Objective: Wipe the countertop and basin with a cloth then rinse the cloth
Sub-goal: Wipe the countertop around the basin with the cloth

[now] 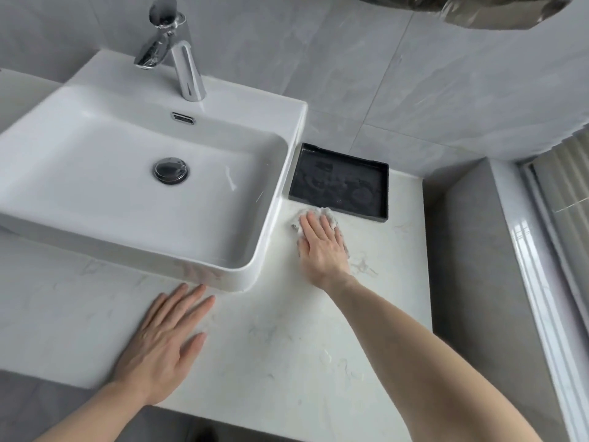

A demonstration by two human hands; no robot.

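Observation:
A white marbled countertop [274,346] carries a white rectangular basin [274,215] with a dark drain plug [171,170]. My right hand [323,250] lies flat, fingers together, pressing a small pale grey cloth [320,213] onto the countertop just right of the basin and in front of a black tray. Most of the cloth is hidden under the palm. My left hand [165,339] rests flat on the countertop in front of the basin's near edge, fingers spread, holding nothing.
A chrome tap [181,62] stands at the back of the basin. A shallow black tray [341,183] sits behind the cloth. Grey tiled walls rise behind, a grey ledge [468,250] bounds the right side, and the counter's front edge runs near my forearms.

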